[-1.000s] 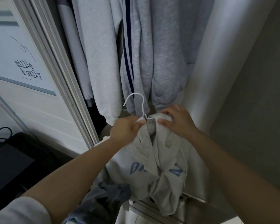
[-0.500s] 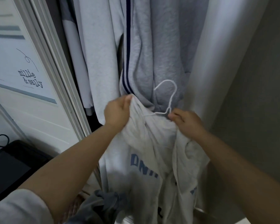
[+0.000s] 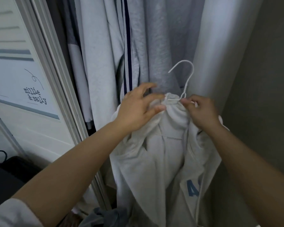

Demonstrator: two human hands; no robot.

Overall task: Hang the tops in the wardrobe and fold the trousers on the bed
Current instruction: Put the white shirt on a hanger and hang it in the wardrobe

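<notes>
Hanging limp between my two hands, the pale fleecy sweatshirt is bunching into soft folds, its blue printed letter showing low on the right. A thin white wire hanger is poking out of its gathered neck, the curved hook standing just above my fingers. My left hand is reaching in from the lower left, fingers spread apart and fairly straight, the thumb pressing the fabric at the collar and nothing clamped. My right hand is coming in from the right, its fingers curling together and pinching the hanger wire at the base of the hook, knuckles resting on the cloth. Right behind the fingers, grey marl tops are already hanging in the wardrobe, one with navy stripes running down it. Left of my left fingers, the white ribbed door frame is standing; below them, a dark crumpled garment is lying.
</notes>
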